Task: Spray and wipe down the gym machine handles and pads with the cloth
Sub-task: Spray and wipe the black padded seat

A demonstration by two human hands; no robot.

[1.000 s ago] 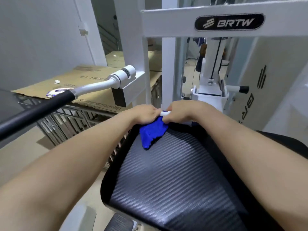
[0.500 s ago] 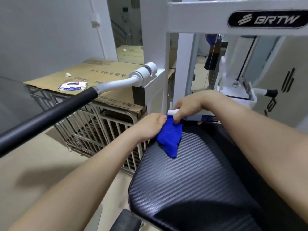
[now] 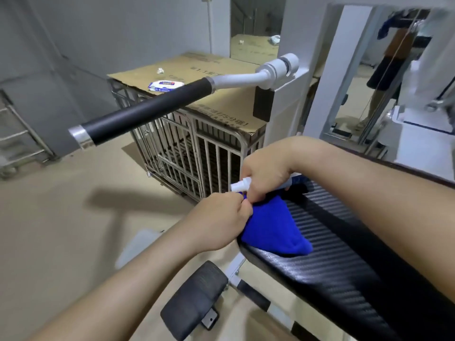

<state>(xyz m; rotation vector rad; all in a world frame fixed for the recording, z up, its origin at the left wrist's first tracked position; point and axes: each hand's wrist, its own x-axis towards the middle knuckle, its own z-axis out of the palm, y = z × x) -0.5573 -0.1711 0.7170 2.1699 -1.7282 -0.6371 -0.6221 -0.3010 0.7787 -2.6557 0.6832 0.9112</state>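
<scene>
Gripping a small white spray bottle (image 3: 240,186) sideways, the right hand (image 3: 267,172) is curling its fingers round the body, so only the nozzle end is poking out to the left (most of the bottle is hiding under the palm). Just below it, the left hand (image 3: 219,222) is pinching the bunched blue microfibre cloth (image 3: 273,228), which is lying on the left edge of the wide black carbon-weave machine pad (image 3: 344,257) and pressing up against the right hand's fingers. Above both hands and well apart from them, the long black foam-gripped handle on its white metal arm (image 3: 147,112) is jutting out leftward. A smaller black cushioned pad (image 3: 194,299) is sitting lower down, near the floor. Behind the handle, a steel wire cage (image 3: 197,153) is carrying a flat brown cardboard sheet (image 3: 221,70), with a white-and-blue pack of wipes (image 3: 165,85) lying on it.
</scene>
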